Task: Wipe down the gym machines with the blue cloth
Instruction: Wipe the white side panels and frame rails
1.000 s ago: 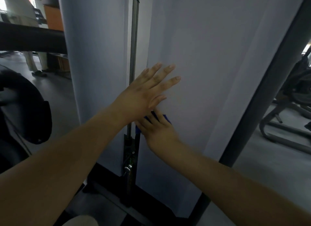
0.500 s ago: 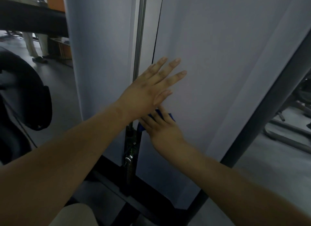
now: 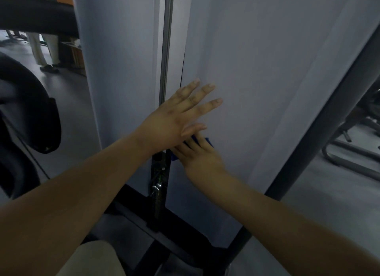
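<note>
A tall grey-white panel (image 3: 257, 74) of a gym machine fills the middle of the head view. My left hand (image 3: 181, 115) lies flat on it with fingers spread and straight. Just below, my right hand (image 3: 197, 154) presses the blue cloth (image 3: 210, 142) flat against the same panel; only small blue edges of the cloth show beside the fingers, the rest being covered by both hands. A metal guide rod (image 3: 165, 49) runs vertically left of the panel.
A second pale panel (image 3: 115, 60) stands left of the rod. A dark slanted frame post (image 3: 320, 132) borders the right. Black padded machine parts (image 3: 30, 103) sit at the left, another machine's legs (image 3: 349, 158) at the right, and a person's legs (image 3: 44, 49) stand far back left.
Both hands stay pressed on the panel in nearly the same pose; the view has shifted slightly, and the right hand with the cloth has slid a little along the panel under the left.
</note>
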`<state>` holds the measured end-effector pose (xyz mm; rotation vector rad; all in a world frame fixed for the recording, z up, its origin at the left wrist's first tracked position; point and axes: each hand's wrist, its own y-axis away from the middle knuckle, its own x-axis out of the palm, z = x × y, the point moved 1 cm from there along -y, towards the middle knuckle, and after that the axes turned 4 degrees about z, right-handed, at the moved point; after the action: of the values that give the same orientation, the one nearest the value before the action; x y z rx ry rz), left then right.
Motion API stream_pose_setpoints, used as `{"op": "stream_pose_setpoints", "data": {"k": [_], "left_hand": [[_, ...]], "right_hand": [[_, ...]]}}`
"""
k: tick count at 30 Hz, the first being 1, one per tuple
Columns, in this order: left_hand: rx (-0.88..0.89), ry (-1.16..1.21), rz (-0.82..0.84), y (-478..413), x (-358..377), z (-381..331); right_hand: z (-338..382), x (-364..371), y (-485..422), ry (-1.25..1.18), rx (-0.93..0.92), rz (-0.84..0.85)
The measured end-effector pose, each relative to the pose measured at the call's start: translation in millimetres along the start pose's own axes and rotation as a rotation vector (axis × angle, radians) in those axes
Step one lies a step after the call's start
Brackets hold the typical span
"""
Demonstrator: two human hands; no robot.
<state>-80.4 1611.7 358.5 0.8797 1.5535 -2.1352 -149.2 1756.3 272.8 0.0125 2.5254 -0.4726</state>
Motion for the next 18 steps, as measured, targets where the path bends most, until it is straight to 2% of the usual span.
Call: {"op": "stream_pose_setpoints", "data": {"k": [3,8,15,18], "left_hand": [[-0.026,0.015,0.036,0,4,0],[-0.051,0.063,0.028,2,11,-1],[-0.058,0.038,0.059,-1,14,0],[-0.053,0.030,0.064,0,12,-1]], "right_hand": [[-13,2,34,-0.054,0.002,0.003],[-24,-1,109,0.024,0.008,0.109],[16,1,20,-0.031,-0.123,0.260],[18,-7,12,-0.064,-0.102,0.346]]}}
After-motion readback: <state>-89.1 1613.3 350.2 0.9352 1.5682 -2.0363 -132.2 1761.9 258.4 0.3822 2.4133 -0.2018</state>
